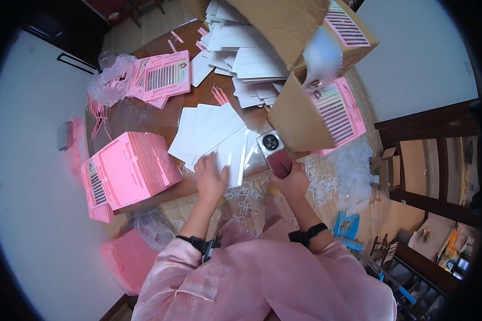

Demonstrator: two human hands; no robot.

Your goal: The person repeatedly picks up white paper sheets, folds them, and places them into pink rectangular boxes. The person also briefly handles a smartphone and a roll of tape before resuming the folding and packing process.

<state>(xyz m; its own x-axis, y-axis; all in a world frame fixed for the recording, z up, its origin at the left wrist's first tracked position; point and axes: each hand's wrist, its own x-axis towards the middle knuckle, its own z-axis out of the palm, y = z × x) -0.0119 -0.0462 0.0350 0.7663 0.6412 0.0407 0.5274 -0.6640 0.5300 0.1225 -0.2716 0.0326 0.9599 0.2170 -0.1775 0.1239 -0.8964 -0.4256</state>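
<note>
1. Hand status. Your L hand (211, 174) lies on the near white panels (206, 128), fingers partly spread, palm down; it touches the top pcs, no firm grip seen. Your R hand (293, 182) is curled round the lower end of the phone (275, 152), lens side up. Phone loc.: just R of the near panels, beside the carton flap (300, 115).

2. Progress (est. from layout only). Approx. mid-job. Done, by the look: pink case stack (131, 171), squared up on the L side of the table (201, 96). Left, by the look: near panels, loosely fanned, and the rear white pile (257, 61), uneven. Whether the panels belong w/ the cases: can't tell.

3. Qty check.
- Phone: 1, in your R hand.
- Pink case stack: approx. 10+; edges overlap, no exact ct.
- Rear-L pink cases (166, 77): at least 3, partly overlapped.
- Cases by the carton: 2, i.e. upper case (348, 24) and lower case (340, 109).
- Near panels: approx. 4–5; overlap hides some.
- Rear white pile: many, uncountable.
- Loose pink strips (177, 37) at table rear: 2 clearly apart, plus others bunched nearby.
</note>
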